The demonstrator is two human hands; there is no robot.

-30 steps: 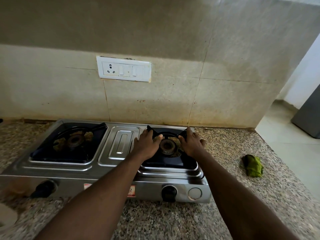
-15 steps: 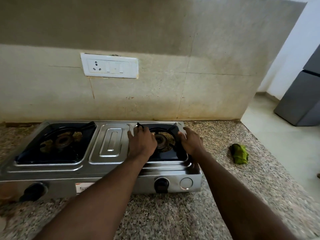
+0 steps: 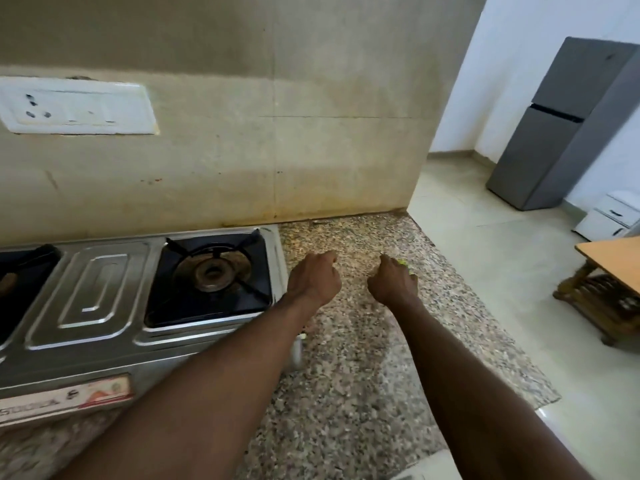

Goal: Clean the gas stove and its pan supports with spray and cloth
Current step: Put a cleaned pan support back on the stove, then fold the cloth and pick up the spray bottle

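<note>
head view: the green cloth (image 3: 402, 261) is seen on the counter (image 3: 346, 375) near the gas stove (image 3: 104, 299), mostly hidden under the curled right hand (image 3: 393, 282), whose hold cannot be told, while the left hand (image 3: 315, 277) is curled on nothing; the cloth is best bunched firmly before the pan support (image 3: 181, 250) is wiped.

A stained beige tiled wall (image 3: 277, 98) carries a white switchboard (image 3: 78, 105); speckled granite counter (image 3: 363, 375) below; beyond it pale floor tiles (image 3: 467, 220), a grey refrigerator (image 3: 561, 126) against a white wall (image 3: 512, 64), a wooden table (image 3: 609, 289).
</note>
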